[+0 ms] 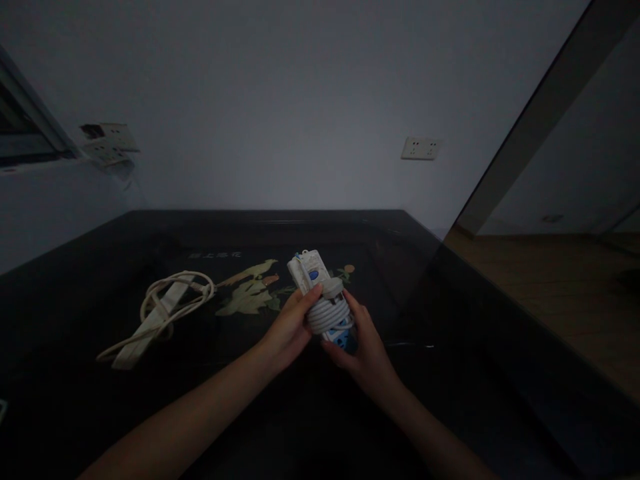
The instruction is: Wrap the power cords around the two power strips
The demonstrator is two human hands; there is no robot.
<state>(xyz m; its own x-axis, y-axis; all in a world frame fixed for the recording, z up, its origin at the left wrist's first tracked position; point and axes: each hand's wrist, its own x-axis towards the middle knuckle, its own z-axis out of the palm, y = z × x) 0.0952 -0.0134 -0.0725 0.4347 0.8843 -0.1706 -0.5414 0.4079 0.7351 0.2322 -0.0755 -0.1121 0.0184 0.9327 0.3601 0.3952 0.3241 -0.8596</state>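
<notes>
Both my hands hold a white power strip [311, 269] with a blue switch, its grey cord wound in coils around the middle and the plug lying on top. My left hand [289, 330] grips it from the left, thumb pressed on the coils. My right hand [364, 350] cups it from below and the right, fingers closed round the lower end. The strip is lifted a little above the black table [100, 400].
A second, cream power strip [150, 320] with a loosely looped cord lies on the table to the left. The tabletop has a bird-and-leaf inlay [250, 290]. Wall sockets [421, 148] sit on the back wall; a wooden floor [550, 280] lies to the right.
</notes>
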